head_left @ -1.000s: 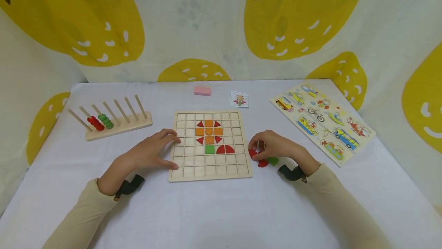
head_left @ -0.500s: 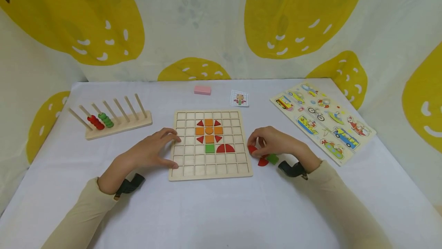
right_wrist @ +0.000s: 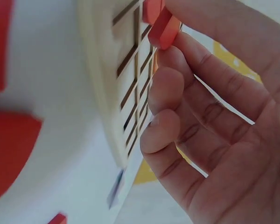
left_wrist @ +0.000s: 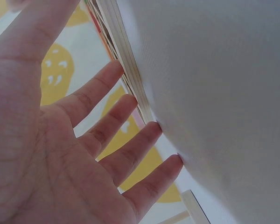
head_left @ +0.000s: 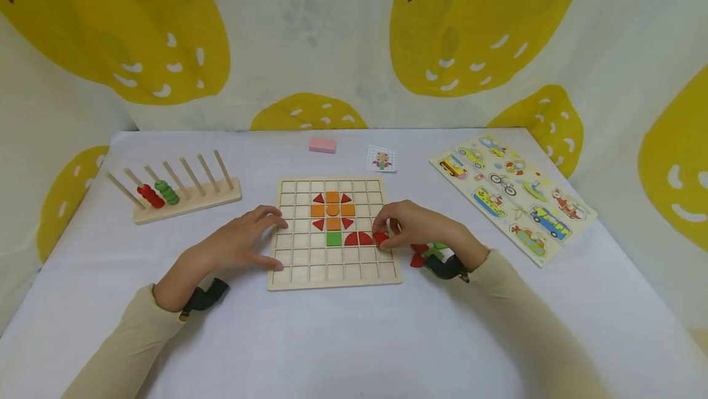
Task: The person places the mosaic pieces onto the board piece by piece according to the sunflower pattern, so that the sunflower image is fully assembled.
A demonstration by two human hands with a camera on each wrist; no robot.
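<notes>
The left hand (head_left: 243, 245) lies spread, fingers straight, on the board (head_left: 334, 277) at its left edge; keep that pressure so the grid does not slide on the desk (head_left: 354, 337). The right hand (head_left: 417, 227) pinches a red piece (head_left: 380, 238) between thumb and fingertips, over the cell just right of the two red half-rounds (head_left: 359, 239). Best to square the piece to the cell walls, lower it level, then release. Loose pieces (head_left: 418, 259) wait beside the wrist.
</notes>
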